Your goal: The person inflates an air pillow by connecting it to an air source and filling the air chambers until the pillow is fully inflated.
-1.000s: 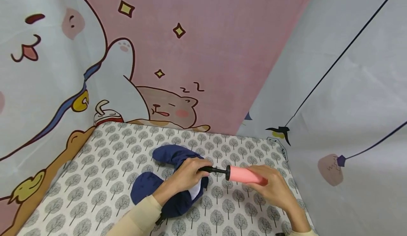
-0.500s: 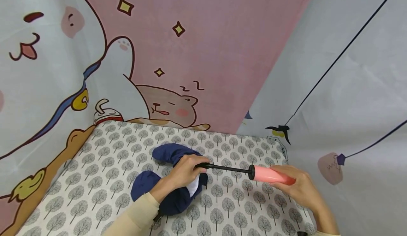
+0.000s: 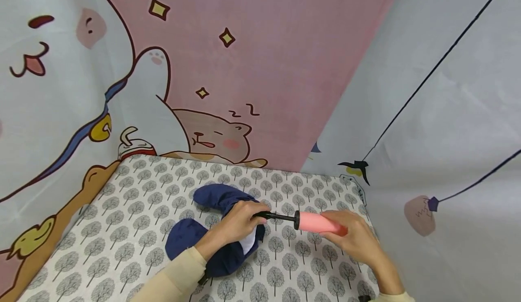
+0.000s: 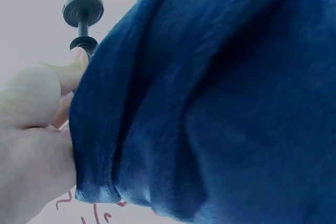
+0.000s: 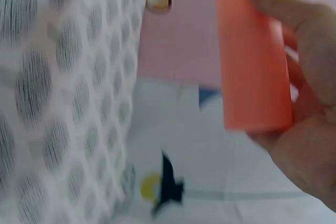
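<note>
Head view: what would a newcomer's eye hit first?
Likely the salmon-pink pump, gripped by the right hand right of center, its black rod running to the left hand. Next, the navy fabric item by the left hand, on tree-print cloth. Behind, a big cartoon-animal backdrop fills the upper frame.

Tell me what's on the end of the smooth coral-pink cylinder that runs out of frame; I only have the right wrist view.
Observer: A thin black rod sticks out of the end of the cylinder.
Operator: Where does the rod's other end go?
Observer: Into the grip of the left hand.
Operator: Anything right beside that hand?
Observer: Yes, a navy-blue fabric item with a white patch, lying on the grey-and-white tree-print cloth.
</note>
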`<state>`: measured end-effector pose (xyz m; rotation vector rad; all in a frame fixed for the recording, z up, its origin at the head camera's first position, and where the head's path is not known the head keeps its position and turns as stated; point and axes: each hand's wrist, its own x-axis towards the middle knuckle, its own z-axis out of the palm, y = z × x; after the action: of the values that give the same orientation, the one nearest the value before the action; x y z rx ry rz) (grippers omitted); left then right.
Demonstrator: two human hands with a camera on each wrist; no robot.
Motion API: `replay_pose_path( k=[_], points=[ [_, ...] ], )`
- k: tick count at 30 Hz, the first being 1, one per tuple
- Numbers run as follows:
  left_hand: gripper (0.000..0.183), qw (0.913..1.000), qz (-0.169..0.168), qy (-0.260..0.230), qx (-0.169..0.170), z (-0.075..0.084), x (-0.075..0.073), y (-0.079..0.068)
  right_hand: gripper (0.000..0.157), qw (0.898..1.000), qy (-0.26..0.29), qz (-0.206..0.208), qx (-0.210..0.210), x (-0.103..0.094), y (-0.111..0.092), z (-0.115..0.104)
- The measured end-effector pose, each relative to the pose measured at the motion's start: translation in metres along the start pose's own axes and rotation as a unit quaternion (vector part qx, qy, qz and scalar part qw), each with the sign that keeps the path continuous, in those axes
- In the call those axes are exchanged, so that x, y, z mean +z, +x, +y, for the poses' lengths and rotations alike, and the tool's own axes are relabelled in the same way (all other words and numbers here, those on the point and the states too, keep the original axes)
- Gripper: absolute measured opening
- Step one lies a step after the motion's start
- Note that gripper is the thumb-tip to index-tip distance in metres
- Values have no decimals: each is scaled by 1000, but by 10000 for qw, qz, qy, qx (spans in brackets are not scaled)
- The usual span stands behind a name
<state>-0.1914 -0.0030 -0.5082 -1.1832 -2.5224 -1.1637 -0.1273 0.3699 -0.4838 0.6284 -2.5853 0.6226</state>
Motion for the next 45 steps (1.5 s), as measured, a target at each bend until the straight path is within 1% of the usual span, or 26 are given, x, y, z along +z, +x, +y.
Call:
replay_pose_path(
  k=[3,6,9,13,18,21,24,26,30,33,36,38,40,42,45],
  points=[
    [33,9998,108,134,-27,0,1,1,57,9998,80,181,-52,18,8,-16],
    [33,9995,168,264,-49,0,1,1,57,9994,128,320,40,31,13,-30],
    [32,9994,122,314,-3,1,0,1,58,9992,117,386,15,39,18,-39],
    [32,9993,115,359,38,1,0,1,57,9995,62,315,-57,42,22,-44],
    [33,9995,95,275,99,2,-1,2,58,9997,182,43,155,32,20,-38],
    [34,9997,22,215,109,2,-2,2,59,9994,279,-37,186,24,14,-27],
    [35,9999,-31,154,56,3,-1,2,60,9994,252,-123,203,15,7,-15],
    [35,9999,-35,125,25,3,-1,2,61,9995,215,-128,168,10,4,-7],
    [34,9999,20,103,18,2,-1,1,63,9995,159,-153,231,-5,-3,10],
    [33,9999,56,130,38,1,-2,1,63,9988,197,-149,413,-18,-10,22],
    [32,9998,83,154,47,0,-2,0,65,9982,206,-113,556,-31,-14,29],
    [33,9998,97,163,61,0,-2,0,65,9984,105,-84,557,-36,-14,29],
    [33,9998,78,142,119,1,-1,0,65,9986,46,-132,502,-36,-11,25],
    [34,9997,12,140,207,2,0,0,63,9990,6,-209,400,-30,-6,17],
    [35,9993,-15,189,325,4,2,-2,61,9997,-3,-196,155,-17,6,0]
  ],
)
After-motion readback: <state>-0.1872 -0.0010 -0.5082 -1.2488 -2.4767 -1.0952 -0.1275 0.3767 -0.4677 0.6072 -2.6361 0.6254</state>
